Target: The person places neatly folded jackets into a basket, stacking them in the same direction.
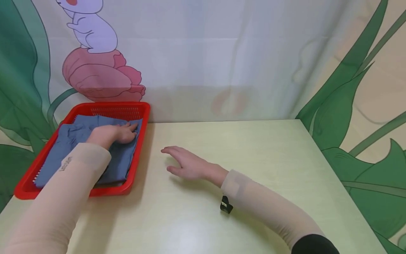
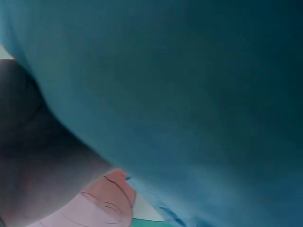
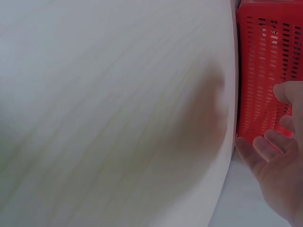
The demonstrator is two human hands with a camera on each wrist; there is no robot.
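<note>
Folded blue cloth, perhaps a garment, lies flat inside a red plastic basket at the left of the table. My left hand rests on the cloth near the basket's right wall, fingers extended. In the left wrist view the blue cloth fills most of the picture, and the fingers are not clearly seen. To the right of the basket, my right hand hovers over the table with fingers spread and nothing in them. The right wrist view shows that hand before the basket's slotted red side.
A pale wooden table spans the front. Behind it hangs a curtain printed with a cartoon animal and leaves. Big green printed leaves border the table's right edge. A small black clip hangs at the right sleeve.
</note>
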